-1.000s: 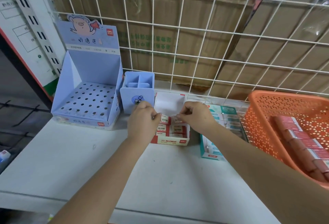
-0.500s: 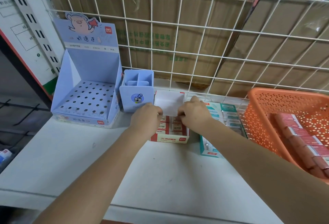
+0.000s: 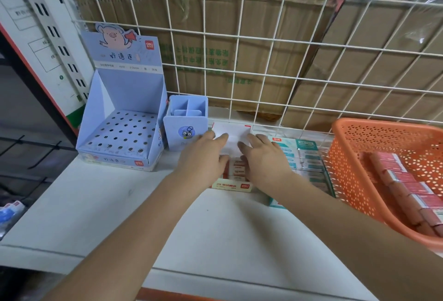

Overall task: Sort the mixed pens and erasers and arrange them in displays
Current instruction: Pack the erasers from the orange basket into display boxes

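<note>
"2B" – eraser box (image 3: 231, 185); "deli" – display (image 3: 122, 114)

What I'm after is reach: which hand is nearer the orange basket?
Right. The right hand rests over the red eraser box, the teal box between it and the orange basket; the left hand is further left, by the blue pen holder.

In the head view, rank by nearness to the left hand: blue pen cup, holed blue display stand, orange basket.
1. The blue pen cup, just beyond the left hand, to its left.
2. The holed blue display stand, farther left.
3. The orange basket, far right, past the right hand.
</note>
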